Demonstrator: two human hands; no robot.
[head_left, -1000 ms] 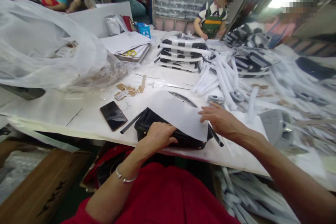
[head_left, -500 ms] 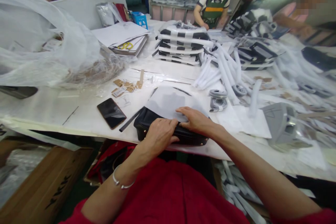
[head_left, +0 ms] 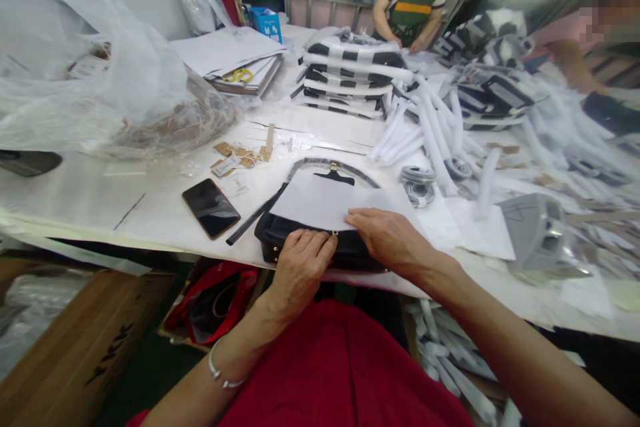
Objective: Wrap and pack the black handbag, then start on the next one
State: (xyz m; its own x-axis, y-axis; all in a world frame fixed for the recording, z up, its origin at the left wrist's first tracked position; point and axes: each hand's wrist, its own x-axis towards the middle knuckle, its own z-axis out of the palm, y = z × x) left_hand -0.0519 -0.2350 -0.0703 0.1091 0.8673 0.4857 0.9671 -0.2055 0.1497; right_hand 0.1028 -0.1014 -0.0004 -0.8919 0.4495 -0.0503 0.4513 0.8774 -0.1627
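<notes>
A black handbag (head_left: 274,232) with small gold fittings lies at the table's near edge. Over its upper side rests a white sheet (head_left: 315,203). Behind the sheet show the bag's wrapped handle (head_left: 299,165) and a black tab with a gold clasp (head_left: 333,166). My left hand (head_left: 304,260) curls its fingers over the bag's front edge, left of a small gold piece (head_left: 335,233). My right hand (head_left: 393,235) is closed at the right part of the sheet, low over the bag; its thumb is mostly hidden. A dark strap (head_left: 245,230) sticks out leftward.
A phone (head_left: 211,208) and brown tags (head_left: 243,155) lie to the left. Plastic wrapping (head_left: 150,100) fills the far left. Wrapped bags (head_left: 350,73) are stacked ahead, with white tubes (head_left: 425,117) and coiled straps (head_left: 418,185) to the right. A co-worker (head_left: 413,3) stands opposite.
The white sheet has come lower, uncovering the handle and clasp tab behind it. My right hand has moved slightly right, its fingers closer together. My left hand stays on the front edge.
</notes>
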